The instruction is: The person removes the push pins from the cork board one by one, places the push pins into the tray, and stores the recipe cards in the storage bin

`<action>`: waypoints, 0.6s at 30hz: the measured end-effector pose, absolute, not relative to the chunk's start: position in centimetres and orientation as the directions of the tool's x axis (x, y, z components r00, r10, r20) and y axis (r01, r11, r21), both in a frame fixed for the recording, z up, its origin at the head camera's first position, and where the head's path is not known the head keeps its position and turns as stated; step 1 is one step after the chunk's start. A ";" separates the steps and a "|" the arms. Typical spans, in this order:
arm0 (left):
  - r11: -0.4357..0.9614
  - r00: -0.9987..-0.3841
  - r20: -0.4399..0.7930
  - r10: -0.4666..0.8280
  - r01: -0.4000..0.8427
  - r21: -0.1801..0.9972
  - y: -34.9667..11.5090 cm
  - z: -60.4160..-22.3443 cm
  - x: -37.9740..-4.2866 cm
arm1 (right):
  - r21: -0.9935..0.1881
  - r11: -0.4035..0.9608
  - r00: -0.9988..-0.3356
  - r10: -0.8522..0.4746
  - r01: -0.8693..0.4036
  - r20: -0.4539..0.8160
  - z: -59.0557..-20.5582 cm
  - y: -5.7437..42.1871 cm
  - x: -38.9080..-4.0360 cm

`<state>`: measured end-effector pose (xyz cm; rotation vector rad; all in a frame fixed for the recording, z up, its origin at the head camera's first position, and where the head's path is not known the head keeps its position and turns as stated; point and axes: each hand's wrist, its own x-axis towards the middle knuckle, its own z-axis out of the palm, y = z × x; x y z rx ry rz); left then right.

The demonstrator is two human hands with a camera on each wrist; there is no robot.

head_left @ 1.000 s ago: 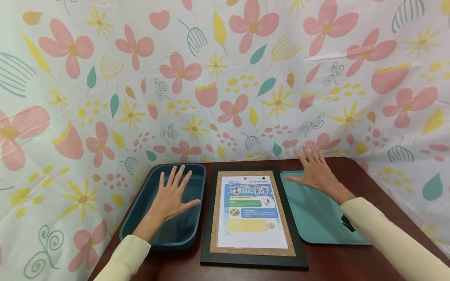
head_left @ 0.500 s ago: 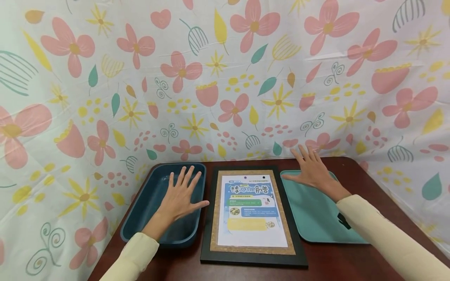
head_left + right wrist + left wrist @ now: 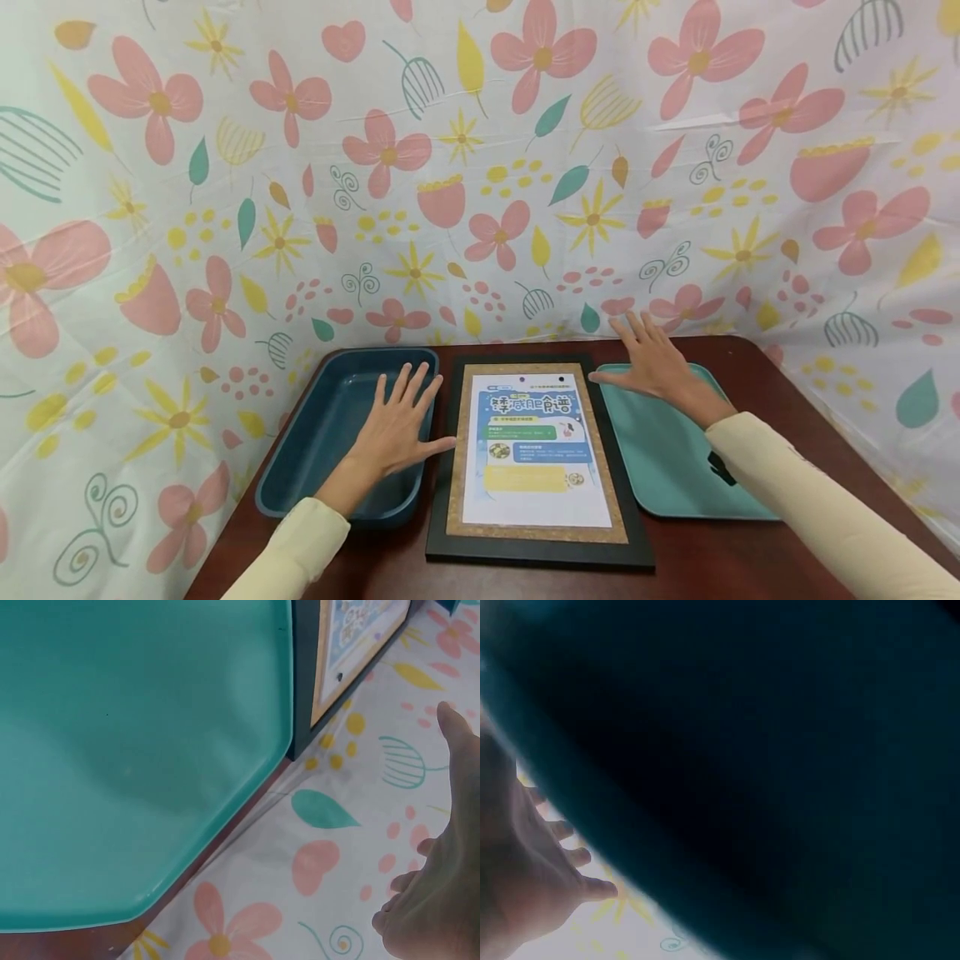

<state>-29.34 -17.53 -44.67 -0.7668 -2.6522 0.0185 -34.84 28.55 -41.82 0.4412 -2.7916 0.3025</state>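
Fingers spread and nothing held, my left hand (image 3: pixel 393 425) hovers over the right side of a deep dark-blue plastic tub (image 3: pixel 300 450); its thumb points at the framed board. My right hand (image 3: pixel 652 362), also with spread fingers and holding nothing, is above the far left part of a flat turquoise tray (image 3: pixel 682 467). Between them lies a black-framed cork board (image 3: pixel 540 537) with a printed sheet (image 3: pixel 536 508) pinned on it. In the left wrist view the dark tub (image 3: pixel 817 750) fills most of the picture. The right wrist view has the turquoise tray (image 3: pixel 135 750) below the hand.
All three items lie side by side on a dark reddish-brown table (image 3: pixel 735 367). A white cloth (image 3: pixel 487 208) with flowers and leaves hangs behind it and along both sides. Something small and black (image 3: pixel 722 468) shows at the right sleeve's edge.
My left hand has drifted right and slightly down, from the tub's middle toward the board. My right hand has shifted a little left. The tub, board and tray stay in place.
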 end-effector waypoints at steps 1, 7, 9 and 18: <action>0.851 -0.782 0.349 0.517 0.513 -0.113 -17.4 -44.7 -29.3 | -0.161 0.931 -0.911 -0.265 -0.327 0.316 -41.8 28.4 -34.8; 0.848 -0.790 0.319 0.524 0.517 -0.113 -16.6 -44.8 -29.1 | -0.163 0.934 -0.919 -0.262 -0.318 0.295 -42.1 28.1 -34.9; 0.847 -0.790 0.311 0.528 0.517 -0.125 -16.3 -44.8 -29.1 | -0.166 0.935 -0.921 -0.258 -0.314 0.293 -42.2 28.1 -34.9; 0.841 -0.799 0.265 0.540 0.526 -0.129 -15.4 -45.1 -28.9 | -0.170 0.934 -0.920 -0.255 -0.314 0.298 -42.5 27.4 -35.0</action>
